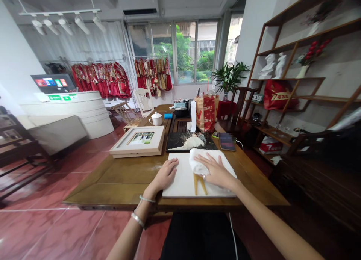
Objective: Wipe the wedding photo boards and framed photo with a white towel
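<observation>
A white board [180, 183] lies flat near the front edge of the wooden table. My left hand [166, 174] rests on its left side, fingers laid over the edge and holding nothing. On the board's right half, my right hand [218, 173] presses a folded white towel [197, 164], with its fingers spread over the cloth. Two golden-yellow strips [200, 185] in an upside-down V show below the towel; their upper part is hidden under it. Just behind the board is a dark tray [175, 139] with a white, pale-edged piece [193, 142] on it.
A framed photo [141, 138] lies to the left, with a white lidded cup [156, 119] behind it. At the right are a phone [227, 141] with a cable and a red paper bag [207, 111]. Wooden shelves [293, 61] stand along the right wall.
</observation>
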Demonstrator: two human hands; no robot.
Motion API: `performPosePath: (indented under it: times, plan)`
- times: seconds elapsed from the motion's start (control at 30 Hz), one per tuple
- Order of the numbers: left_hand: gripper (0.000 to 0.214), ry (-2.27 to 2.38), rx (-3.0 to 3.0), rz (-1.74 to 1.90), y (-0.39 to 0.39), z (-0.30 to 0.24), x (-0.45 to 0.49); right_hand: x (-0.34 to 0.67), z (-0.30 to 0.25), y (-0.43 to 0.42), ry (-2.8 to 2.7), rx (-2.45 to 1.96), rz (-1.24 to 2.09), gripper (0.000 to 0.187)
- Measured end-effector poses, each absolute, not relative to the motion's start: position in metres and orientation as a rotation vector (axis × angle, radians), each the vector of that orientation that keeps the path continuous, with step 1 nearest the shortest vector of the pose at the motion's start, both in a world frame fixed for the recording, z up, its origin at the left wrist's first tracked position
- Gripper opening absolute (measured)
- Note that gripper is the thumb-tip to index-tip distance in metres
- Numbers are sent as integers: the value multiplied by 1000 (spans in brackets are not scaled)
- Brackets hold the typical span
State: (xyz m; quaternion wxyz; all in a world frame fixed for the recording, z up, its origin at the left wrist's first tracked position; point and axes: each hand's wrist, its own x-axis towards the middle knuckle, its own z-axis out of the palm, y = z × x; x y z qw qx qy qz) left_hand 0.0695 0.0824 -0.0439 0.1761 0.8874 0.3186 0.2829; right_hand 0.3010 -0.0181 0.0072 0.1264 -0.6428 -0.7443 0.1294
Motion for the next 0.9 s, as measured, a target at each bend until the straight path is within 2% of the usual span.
performPosePath:
  times: [0.27,0.5,0.67,0.9]
  plan:
    - [34,899,2516,821,81,-43,71,292,11,24,-2219,-1953,329,65]
    - [33,910,2541,835,79,-42,73,274,4,-40,-2346,-1805,233,84]
    - [33,888,2533,836,78,-40,73,266,14,-102,-2435,-1696,401,95]
    - [34,899,2513,800,78,-40,72,278,21,-101,-2331,-1697,563,90]
